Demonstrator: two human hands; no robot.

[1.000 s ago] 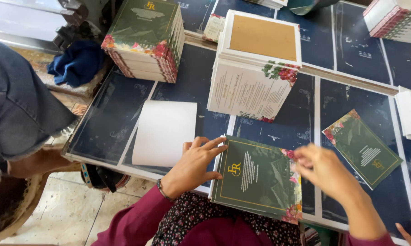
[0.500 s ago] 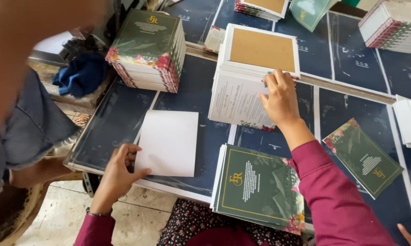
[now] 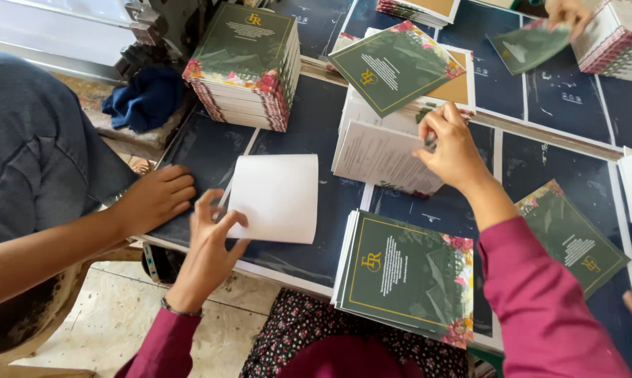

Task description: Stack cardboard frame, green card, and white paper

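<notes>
Your left hand (image 3: 207, 248) rests on the dark table (image 3: 309, 126) with the fingers spread wide, and the fingertips hold the left edge of a blank white card (image 3: 274, 198), slightly lifted from the surface. Just to the left of this hand, another person's hand (image 3: 155, 198) lies flat on the table edge, close to yours but apart from it.

Your right hand (image 3: 452, 147) is closed in a narrow grip on the top sheet of a pile of white printed sheets (image 3: 382, 157), pinching it at the right edge. Just above this hand, a green floral card (image 3: 396, 66) lies tilted over a brown board (image 3: 458, 87). Below the hand, near your body, sits a stack of green cards (image 3: 407, 276). Far left of it stands a taller stack of cards (image 3: 246, 63).
</notes>
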